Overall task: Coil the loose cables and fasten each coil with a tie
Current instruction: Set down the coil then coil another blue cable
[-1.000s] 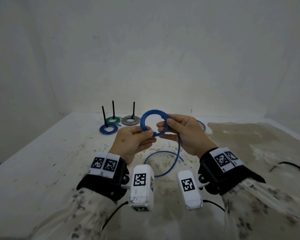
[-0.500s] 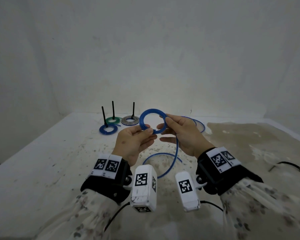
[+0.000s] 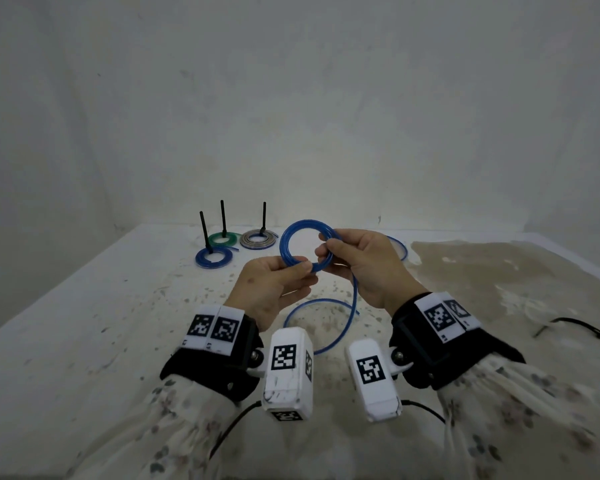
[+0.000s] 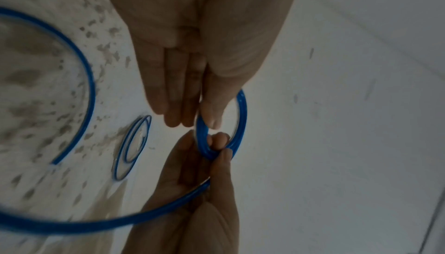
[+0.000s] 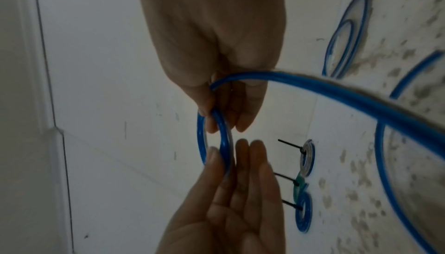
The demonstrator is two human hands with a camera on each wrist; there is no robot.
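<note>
A blue cable coil hangs in the air above the table, held upright between both hands. My left hand pinches its lower left edge between thumb and fingers. My right hand pinches its right side, with fingers through the ring. A loose tail drops from the right hand and curves across the table. In the left wrist view the left hand clamps the coil, with the right hand below it. In the right wrist view the right hand grips the coil.
Three tied coils lie at the back left, blue, green and grey, each with a black tie standing upright. Thin blue cable loops lie beyond my right hand. A loose black tie lies at the right.
Both hands keep their hold on the coil. The right fingers have shifted slightly along the ring, and the tail on the table has drawn in a little.
</note>
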